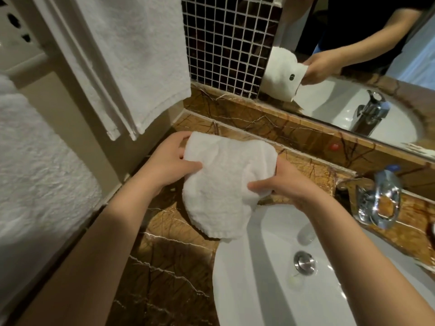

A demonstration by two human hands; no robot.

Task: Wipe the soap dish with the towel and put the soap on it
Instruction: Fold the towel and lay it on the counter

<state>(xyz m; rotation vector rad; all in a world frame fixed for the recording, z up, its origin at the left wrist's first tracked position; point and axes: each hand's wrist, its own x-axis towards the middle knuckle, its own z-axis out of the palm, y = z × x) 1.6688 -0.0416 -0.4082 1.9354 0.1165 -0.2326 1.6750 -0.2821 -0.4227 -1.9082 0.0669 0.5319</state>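
Observation:
A white towel (226,180) is bunched between both hands above the brown marble counter (169,267), left of the basin. My left hand (174,161) pinches the towel's left edge. My right hand (282,184) grips from the right, thumb on top of the cloth. The towel hides the soap dish in direct view. Only its mirror reflection shows, a flat white soap dish (292,77) with a dark hole, held at its edge by the reflected hand. A pale round piece (293,281), possibly the soap, lies in the basin near the drain.
The white basin (259,290) with a metal drain plug (304,263) lies below right. A chrome tap (376,203) stands on the right. A hanging white towel (141,55) is upper left, another (35,161) far left. The mirror (353,43) backs the counter.

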